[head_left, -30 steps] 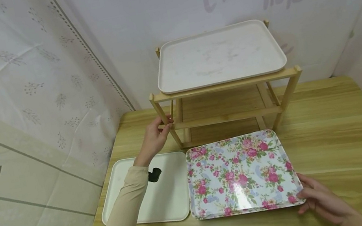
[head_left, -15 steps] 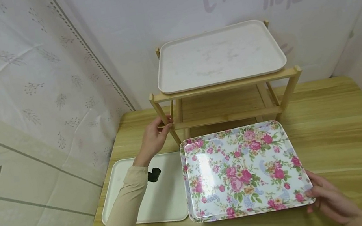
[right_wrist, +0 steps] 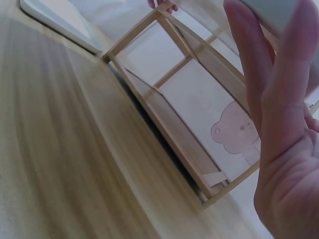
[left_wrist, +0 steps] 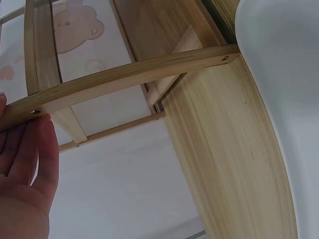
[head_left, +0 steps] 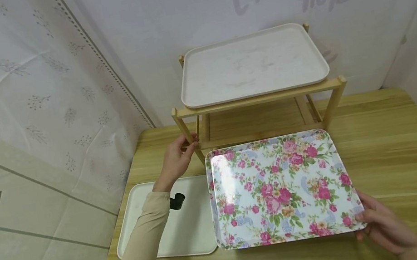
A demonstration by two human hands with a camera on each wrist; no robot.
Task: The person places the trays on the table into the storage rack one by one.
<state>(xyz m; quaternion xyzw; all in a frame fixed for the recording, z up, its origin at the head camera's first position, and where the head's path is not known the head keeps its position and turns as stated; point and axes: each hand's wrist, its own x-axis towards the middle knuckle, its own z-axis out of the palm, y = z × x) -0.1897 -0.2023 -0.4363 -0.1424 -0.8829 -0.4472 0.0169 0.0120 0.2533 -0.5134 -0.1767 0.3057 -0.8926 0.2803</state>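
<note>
My right hand holds the floral tray by its near right corner, thumb on top and fingers beneath. The tray, white with pink roses, hangs above the table in front of the wooden rack. In the right wrist view the fingers reach up under the tray's pale underside. My left hand grips the rack's front left upright at the middle shelf's height. The left wrist view shows that hand against the wooden bar, its grip partly hidden.
A white tray lies on the rack's top tier. Another white tray rests on the wooden table at left, partly under my left forearm. Patterned cloth walls stand behind and at both sides.
The floral tray has risen off the table and moved towards the rack, covering its lower tier. My right hand has moved slightly right with it. My left hand stays on the rack.
</note>
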